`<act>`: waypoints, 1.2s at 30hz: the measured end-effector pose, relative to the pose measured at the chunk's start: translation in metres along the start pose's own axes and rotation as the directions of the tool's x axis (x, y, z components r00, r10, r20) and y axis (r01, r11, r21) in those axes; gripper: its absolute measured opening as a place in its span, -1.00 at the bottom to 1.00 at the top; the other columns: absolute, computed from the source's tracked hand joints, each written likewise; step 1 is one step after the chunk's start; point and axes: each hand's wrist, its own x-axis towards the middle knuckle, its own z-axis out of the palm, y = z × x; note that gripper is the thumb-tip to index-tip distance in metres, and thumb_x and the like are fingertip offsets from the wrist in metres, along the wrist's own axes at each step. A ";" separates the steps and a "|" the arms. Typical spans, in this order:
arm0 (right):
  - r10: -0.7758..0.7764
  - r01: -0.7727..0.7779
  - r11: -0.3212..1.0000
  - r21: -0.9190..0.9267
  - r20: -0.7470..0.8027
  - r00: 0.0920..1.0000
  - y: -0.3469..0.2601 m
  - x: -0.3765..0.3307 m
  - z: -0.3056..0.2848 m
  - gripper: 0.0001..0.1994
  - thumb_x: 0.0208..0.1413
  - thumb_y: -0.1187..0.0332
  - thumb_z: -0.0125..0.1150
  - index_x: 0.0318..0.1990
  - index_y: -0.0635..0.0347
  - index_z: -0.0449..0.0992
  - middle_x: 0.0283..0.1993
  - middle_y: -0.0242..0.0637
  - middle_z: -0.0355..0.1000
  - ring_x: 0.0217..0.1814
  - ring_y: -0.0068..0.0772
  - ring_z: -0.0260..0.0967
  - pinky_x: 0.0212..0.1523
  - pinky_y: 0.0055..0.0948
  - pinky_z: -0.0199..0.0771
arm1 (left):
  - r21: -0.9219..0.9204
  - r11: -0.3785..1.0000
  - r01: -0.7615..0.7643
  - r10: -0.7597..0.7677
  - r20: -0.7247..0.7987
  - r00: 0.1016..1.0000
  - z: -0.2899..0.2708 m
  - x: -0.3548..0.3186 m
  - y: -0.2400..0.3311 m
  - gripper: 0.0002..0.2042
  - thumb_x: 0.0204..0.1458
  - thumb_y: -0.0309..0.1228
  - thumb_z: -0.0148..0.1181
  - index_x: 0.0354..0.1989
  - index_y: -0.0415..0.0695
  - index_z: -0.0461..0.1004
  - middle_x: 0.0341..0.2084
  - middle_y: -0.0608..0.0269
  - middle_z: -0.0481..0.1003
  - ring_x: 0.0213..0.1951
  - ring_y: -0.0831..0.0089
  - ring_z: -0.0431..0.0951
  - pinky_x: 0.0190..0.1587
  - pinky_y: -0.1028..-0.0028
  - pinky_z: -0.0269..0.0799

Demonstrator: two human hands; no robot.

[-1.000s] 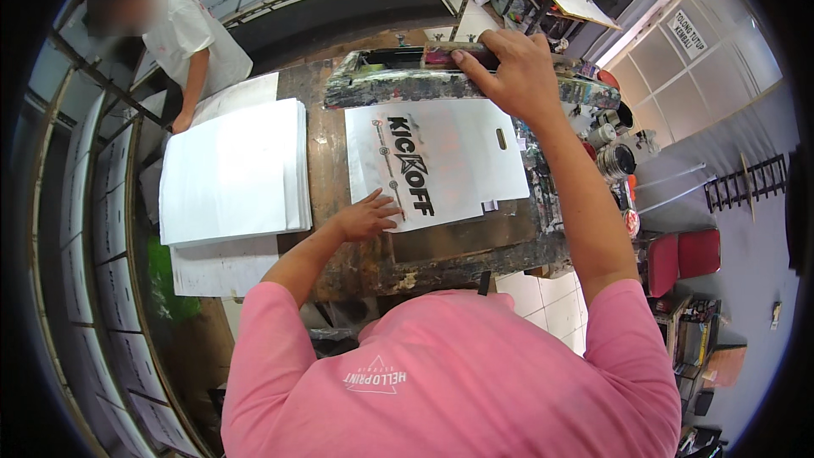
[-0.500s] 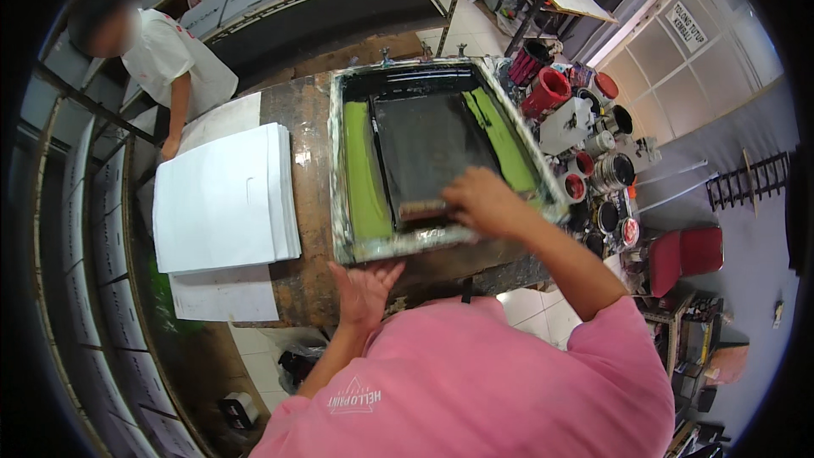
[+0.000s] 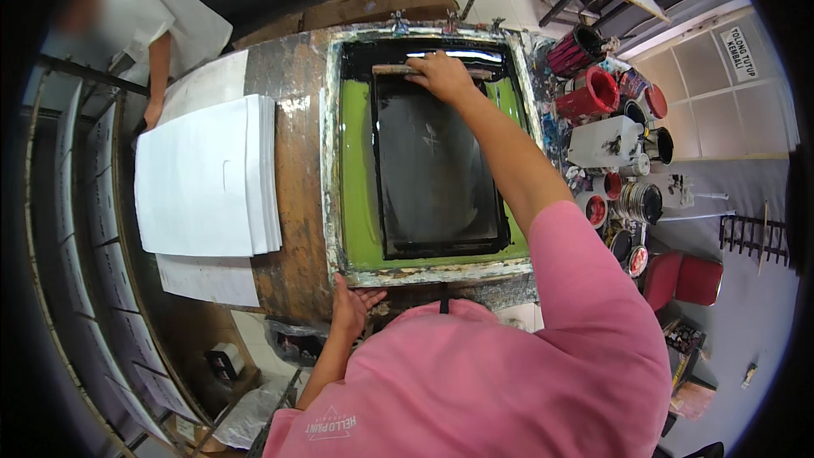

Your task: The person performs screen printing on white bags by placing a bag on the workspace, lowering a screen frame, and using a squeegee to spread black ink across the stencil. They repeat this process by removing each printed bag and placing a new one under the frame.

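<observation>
A silkscreen frame (image 3: pixel 334 153) with a paint-crusted rim lies on the work table. Its mesh has a dark rectangle (image 3: pixel 437 174) with green bands beside it. Across the far end of that rectangle is a wooden-handled squeegee (image 3: pixel 390 71), with wet black ink (image 3: pixel 356 58) around it. My right hand (image 3: pixel 443 76) is closed over the squeegee's handle, arm stretched across the screen. At the near left corner my left hand (image 3: pixel 353 304) has its fingers extended and holds nothing; its thumb reaches the frame's edge.
A stack of white sheets (image 3: pixel 199 178) lies left of the screen. Beyond it stands another person (image 3: pixel 170 21), one hand near the stack. Ink tubs and cans (image 3: pixel 587 92) crowd the right side. Racks (image 3: pixel 114 178) stand at left, a red chair (image 3: pixel 682 278) at right.
My right hand and the squeegee have gone from the near end of the screen to the far end. The frame, blurred before, now looks sharp. My left hand remains by the near left corner.
</observation>
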 end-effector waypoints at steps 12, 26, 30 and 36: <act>-0.022 0.010 0.992 0.125 0.097 0.995 -0.167 -0.252 -0.064 -0.47 0.03 0.10 0.47 0.14 0.10 0.55 -0.10 -0.25 0.48 0.01 -0.11 0.43 -0.01 -0.12 0.53 | 0.007 0.995 -0.104 0.102 0.135 0.986 -0.002 0.007 -0.006 -0.17 0.32 0.38 -0.18 0.39 -0.18 0.25 0.15 -0.07 0.48 0.19 0.09 0.53 0.28 0.06 0.48; 0.010 -0.057 0.973 0.224 0.204 0.979 -0.211 -0.318 -0.053 -0.55 0.07 0.10 0.44 0.06 0.07 0.54 -0.11 -0.26 0.50 0.02 -0.10 0.45 -0.01 -0.10 0.58 | -0.123 0.990 0.073 -0.060 0.106 0.993 -0.005 0.035 -0.013 0.09 0.12 0.55 -0.06 0.43 -0.31 0.12 0.26 -0.14 0.33 0.34 0.04 0.36 0.43 0.12 0.31; 0.005 -0.021 0.991 0.135 0.113 0.994 -0.201 -0.308 -0.030 -0.48 0.06 0.12 0.44 0.15 0.11 0.51 -0.01 -0.22 0.49 0.07 -0.06 0.43 0.14 0.04 0.51 | -0.047 0.993 0.105 -0.103 0.026 0.994 0.004 0.035 -0.009 0.14 0.10 0.60 -0.17 0.48 -0.31 0.06 0.31 -0.16 0.27 0.34 0.03 0.33 0.45 0.11 0.27; -0.023 0.021 0.997 0.071 0.022 1.000 -0.132 -0.204 -0.003 -0.42 -0.03 0.20 0.50 0.18 0.11 0.53 0.02 -0.23 0.48 0.04 -0.09 0.41 0.16 -0.02 0.47 | 0.005 0.994 0.108 -0.108 0.016 0.994 0.012 0.027 -0.006 0.14 0.13 0.60 -0.25 0.50 -0.30 0.04 0.27 -0.12 0.30 0.25 0.08 0.39 0.38 0.11 0.34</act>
